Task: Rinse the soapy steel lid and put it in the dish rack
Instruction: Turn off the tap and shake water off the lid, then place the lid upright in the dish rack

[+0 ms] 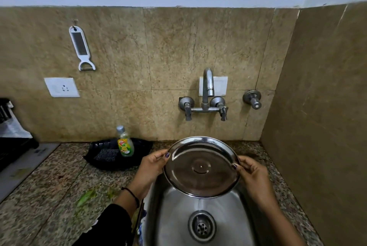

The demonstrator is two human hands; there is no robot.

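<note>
The round steel lid (201,167) is held tilted above the steel sink (174,218), its inner face toward me, and a thin stream of water runs off its lower edge. My left hand (152,166) grips the lid's left rim. My right hand (253,174) grips the right rim. The wall tap (207,86) stands behind and above the lid; no water visibly falls from its spout. The black dish rack (8,138) sits at the far left edge, only partly in view.
A green dish-soap bottle (125,143) stands in a black tray (117,154) with a scrubber, left of the sink. A grater-peeler (80,47) and a socket (62,87) are on the tiled wall. The granite counter (49,196) carries green scraps. A side wall closes the right.
</note>
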